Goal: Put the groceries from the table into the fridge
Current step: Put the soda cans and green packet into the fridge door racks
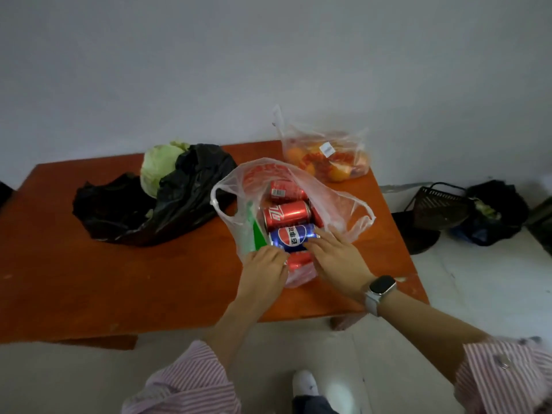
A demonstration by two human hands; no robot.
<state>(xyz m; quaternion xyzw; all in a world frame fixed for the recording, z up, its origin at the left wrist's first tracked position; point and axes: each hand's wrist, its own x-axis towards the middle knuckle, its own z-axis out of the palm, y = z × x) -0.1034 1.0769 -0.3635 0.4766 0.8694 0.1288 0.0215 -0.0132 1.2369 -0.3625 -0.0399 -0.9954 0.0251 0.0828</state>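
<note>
A clear plastic bag (pixel 337 204) lies open on the orange table (pixel 119 279), holding several drink cans. Two red cans (pixel 286 215) lie behind a blue can (pixel 294 236), and another red can (pixel 298 261) shows between my hands. My left hand (pixel 264 268) reaches into the bag's near edge, fingers curled down beside a green item (pixel 259 237). My right hand (pixel 334 258) rests with its fingers on the blue can's near side. A pale green cabbage (pixel 158 167) sits in a black bag (pixel 155 204) at the left. A second clear bag with oranges (pixel 328 158) stands at the far right corner.
The table stands against a grey wall. To its right on the pale floor are a dark mesh basket (pixel 439 204) and a black rubbish bag (pixel 495 213). My white shoe (pixel 304 383) is on the floor below the table's near edge.
</note>
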